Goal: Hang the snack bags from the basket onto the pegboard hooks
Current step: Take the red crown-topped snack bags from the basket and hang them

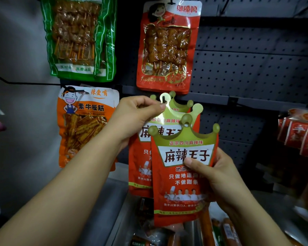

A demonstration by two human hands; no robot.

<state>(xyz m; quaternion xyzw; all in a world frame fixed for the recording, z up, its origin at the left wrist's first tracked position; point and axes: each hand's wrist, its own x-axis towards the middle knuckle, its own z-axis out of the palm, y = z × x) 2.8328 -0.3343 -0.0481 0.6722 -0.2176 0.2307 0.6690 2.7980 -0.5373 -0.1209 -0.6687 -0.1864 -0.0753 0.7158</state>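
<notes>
Pinching a crown-topped bag (pixel 164 118) onto the hook (pixel 163 100), the left hand (pixel 137 118) works while the right hand (pixel 208 173) grips another bag (pixel 181 183) just below that hook, with more still waiting underneath.

Green snack bag (pixel 78 38) cut off by the top edge. Rear crown-topped bags (pixel 140 167) mostly hidden behind the front bag (pixel 181 174) and the left hand (pixel 135 118). Red packets (pixel 299 134) at right blurred, cropped. Basket contents (pixel 167 233) below too dim to identify.
</notes>
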